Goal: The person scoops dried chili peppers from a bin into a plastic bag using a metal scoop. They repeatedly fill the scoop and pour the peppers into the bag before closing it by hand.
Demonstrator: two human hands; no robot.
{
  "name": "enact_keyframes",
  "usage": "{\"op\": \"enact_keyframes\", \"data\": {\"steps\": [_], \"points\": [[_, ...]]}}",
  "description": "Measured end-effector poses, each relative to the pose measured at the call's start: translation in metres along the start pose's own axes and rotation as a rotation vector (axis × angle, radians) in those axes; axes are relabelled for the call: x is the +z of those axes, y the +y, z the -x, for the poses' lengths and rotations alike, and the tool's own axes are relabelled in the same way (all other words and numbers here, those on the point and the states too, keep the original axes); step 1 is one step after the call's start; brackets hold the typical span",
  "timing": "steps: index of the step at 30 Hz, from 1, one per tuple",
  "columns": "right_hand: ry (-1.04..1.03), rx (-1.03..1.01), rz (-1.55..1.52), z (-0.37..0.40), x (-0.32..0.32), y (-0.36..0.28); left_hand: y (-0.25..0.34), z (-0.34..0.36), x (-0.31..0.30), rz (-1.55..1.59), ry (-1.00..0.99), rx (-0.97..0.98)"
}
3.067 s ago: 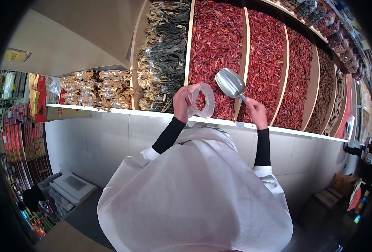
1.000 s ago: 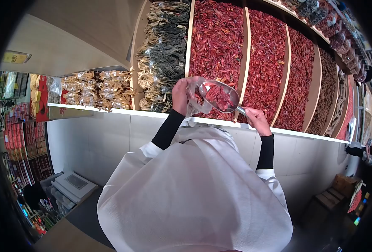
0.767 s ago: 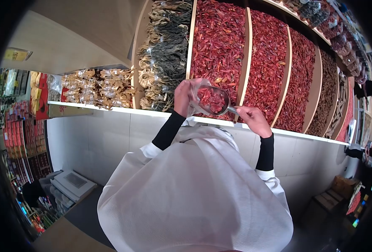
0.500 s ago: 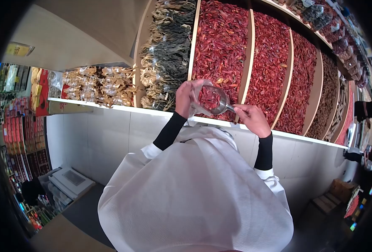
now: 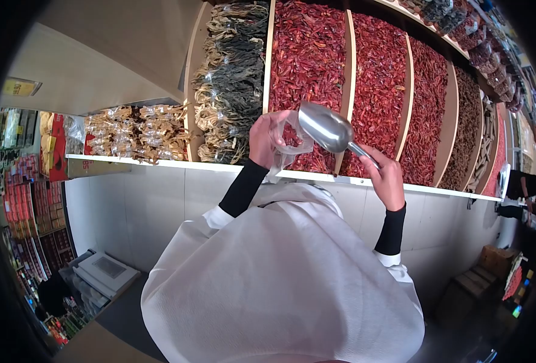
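Observation:
In my right hand point(image 5: 383, 176) is the handle of a metal scoop point(image 5: 328, 128). The scoop is tipped over, its rounded back facing up, and its front edge lies over the mouth of a clear plastic bag point(image 5: 297, 144). My left hand point(image 5: 264, 139) grips the bag by its side, with the opening spread. What lies inside the bag is hard to make out. Both hands are above the front edge of a bin of dried red chilies point(image 5: 310, 54).
Wooden dividers point(image 5: 351, 60) separate the bins. More dried chilies point(image 5: 378, 78) fill bins to the right; bundled dark and pale dried strips point(image 5: 231, 72) and wrapped tan bundles point(image 5: 138, 130) lie left. A white ledge point(image 5: 219, 166) runs along the front. Packed bags point(image 5: 483, 51) line the upper right.
The scoop has turned from open side up, with chilies in it, to back side up over the bag. My right hand has shifted slightly right and down.

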State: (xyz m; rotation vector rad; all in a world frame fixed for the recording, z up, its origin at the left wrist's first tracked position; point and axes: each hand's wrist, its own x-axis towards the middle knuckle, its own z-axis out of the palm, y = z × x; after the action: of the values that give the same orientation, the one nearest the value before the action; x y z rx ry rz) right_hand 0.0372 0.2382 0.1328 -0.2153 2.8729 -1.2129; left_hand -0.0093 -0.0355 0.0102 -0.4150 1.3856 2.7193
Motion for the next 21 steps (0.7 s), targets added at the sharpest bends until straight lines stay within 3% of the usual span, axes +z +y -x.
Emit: {"op": "enact_keyframes", "data": {"steps": [1, 3, 9, 15, 21], "points": [[0.002, 0.001, 0.000, 0.000, 0.004, 0.015, -0.001, 0.000, -0.001, 0.022, -0.011, -0.005], [-0.023, 0.218, -0.091, -0.003, 0.021, 0.053, -0.005, 0.000, -0.001, 0.035, -0.012, -0.021], [0.033, 0.325, 0.118, -0.002, 0.100, 0.119, -0.002, 0.005, 0.010, 0.053, -0.006, -0.047], [0.176, 0.319, 0.285, -0.005, 0.155, 0.122, 0.002, 0.013, 0.017, 0.057, -0.012, -0.066], [0.344, 0.252, -0.020, -0.029, 0.202, 0.130, -0.004, 0.015, 0.015, 0.035, -0.024, -0.078]]}}
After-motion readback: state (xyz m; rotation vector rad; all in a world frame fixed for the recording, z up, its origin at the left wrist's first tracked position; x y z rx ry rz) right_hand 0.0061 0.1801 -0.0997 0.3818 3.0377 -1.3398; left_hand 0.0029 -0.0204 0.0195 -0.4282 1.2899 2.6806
